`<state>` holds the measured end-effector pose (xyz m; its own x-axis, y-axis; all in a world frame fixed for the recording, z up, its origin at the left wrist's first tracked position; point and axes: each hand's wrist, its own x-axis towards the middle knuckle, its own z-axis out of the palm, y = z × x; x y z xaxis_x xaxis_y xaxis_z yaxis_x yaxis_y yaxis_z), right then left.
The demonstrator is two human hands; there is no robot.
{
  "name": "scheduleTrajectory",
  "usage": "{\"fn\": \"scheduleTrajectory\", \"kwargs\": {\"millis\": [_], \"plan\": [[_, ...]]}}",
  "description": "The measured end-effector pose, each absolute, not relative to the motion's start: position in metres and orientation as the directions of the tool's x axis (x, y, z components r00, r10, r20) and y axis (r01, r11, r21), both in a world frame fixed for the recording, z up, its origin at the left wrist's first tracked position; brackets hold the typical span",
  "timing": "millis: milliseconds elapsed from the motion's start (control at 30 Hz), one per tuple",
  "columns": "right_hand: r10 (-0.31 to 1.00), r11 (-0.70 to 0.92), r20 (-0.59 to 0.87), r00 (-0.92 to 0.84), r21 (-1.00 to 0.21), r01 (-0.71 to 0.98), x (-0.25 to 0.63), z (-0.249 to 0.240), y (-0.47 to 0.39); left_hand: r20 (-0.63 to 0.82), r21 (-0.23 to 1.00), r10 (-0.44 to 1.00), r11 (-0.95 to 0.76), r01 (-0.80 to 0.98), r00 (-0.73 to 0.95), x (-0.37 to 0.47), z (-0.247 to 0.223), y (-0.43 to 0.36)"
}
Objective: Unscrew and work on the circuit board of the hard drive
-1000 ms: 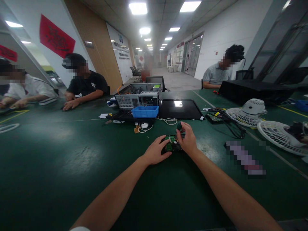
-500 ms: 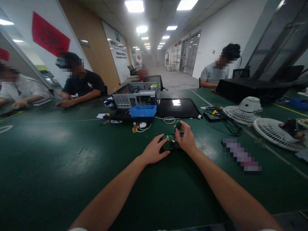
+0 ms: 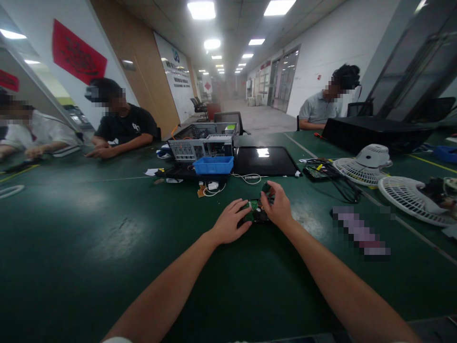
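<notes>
In front of me on the green table lies a small black electronic device with an exposed green circuit board. My left hand grips its left side, thumb along the near edge and fingers reaching over the board. Pinched in my right hand is a screwdriver with a dark green handle; it stands roughly upright over the right part of the device. My fingers hide its shaft and tip.
Beyond the device stand a blue bin, an opened computer case and a flat black screen. A white cable lies nearer. To the right are white fan parts and a circuit board with black cables. Several people sit around the table.
The view has shifted slightly. My right hand and the screwdriver handle have moved a little, still over the device. My left hand stays on the device's left side.
</notes>
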<state>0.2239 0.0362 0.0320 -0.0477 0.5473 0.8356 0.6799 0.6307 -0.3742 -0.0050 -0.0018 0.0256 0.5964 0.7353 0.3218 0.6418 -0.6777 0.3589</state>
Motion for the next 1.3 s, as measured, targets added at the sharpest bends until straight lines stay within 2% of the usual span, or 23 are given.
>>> {"fn": "scheduleTrajectory", "kwargs": {"millis": [200, 433, 600, 767, 967, 1167, 1300], "plan": [[0.532, 0.646, 0.845, -0.054, -0.364, 0.671, 0.226, 0.033, 0.037, 0.323, 0.375, 0.727, -0.686, 0.623, 0.606, -0.005, 0.024, -0.002], [0.580, 0.647, 0.814, -0.038, -0.432, 0.628, 0.229, 0.023, 0.040, 0.346, 0.382, 0.742, -0.670, 0.636, 0.574, -0.006, 0.025, -0.004], [0.538, 0.613, 0.843, 0.004, -0.394, 0.685, 0.230, 0.025, 0.040, 0.341, 0.401, 0.748, -0.664, 0.631, 0.570, -0.006, 0.023, -0.003], [0.534, 0.665, 0.843, -0.068, -0.369, 0.649, 0.230, 0.029, 0.040, 0.330, 0.407, 0.754, -0.656, 0.636, 0.567, -0.006, 0.023, -0.003], [0.539, 0.687, 0.842, -0.006, -0.435, 0.582, 0.227, 0.024, 0.044, 0.332, 0.400, 0.751, -0.660, 0.636, 0.571, -0.006, 0.024, -0.003], [0.461, 0.681, 0.887, -0.032, -0.330, 0.653, 0.230, 0.031, 0.042, 0.314, 0.401, 0.762, -0.647, 0.648, 0.566, -0.006, 0.023, -0.003], [0.462, 0.679, 0.885, -0.057, -0.312, 0.665, 0.231, 0.034, 0.040, 0.308, 0.404, 0.764, -0.645, 0.649, 0.567, -0.006, 0.024, -0.004]]}}
